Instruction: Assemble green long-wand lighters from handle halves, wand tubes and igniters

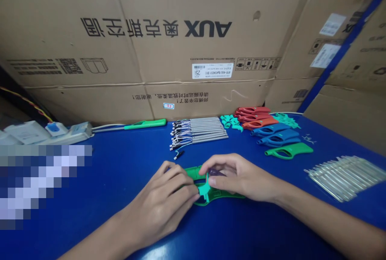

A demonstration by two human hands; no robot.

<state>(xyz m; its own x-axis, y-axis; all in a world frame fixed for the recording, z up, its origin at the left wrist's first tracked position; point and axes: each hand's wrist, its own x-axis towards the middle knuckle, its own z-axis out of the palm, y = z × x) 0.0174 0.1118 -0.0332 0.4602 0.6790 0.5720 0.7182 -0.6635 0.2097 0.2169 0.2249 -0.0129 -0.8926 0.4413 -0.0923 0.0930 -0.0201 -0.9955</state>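
Note:
A green plastic lighter handle shell (224,194) lies flat on the blue table (120,171), near the front middle. My left hand (164,197) is closed, its fingertips pinching a small teal trigger piece (205,189) against the shell. My right hand (238,177) is closed over the shell's upper side, fingers curled on it and on a small dark purple part (215,172). Both hands touch the shell.
Behind stand cardboard boxes (181,43). On the table: a row of metal tubes with wires (199,131), teal small parts (230,122), red, blue and green handle shells (271,131), clear thin tubes (346,175) at right, an assembled green lighter (144,123), a power strip (66,133) at left.

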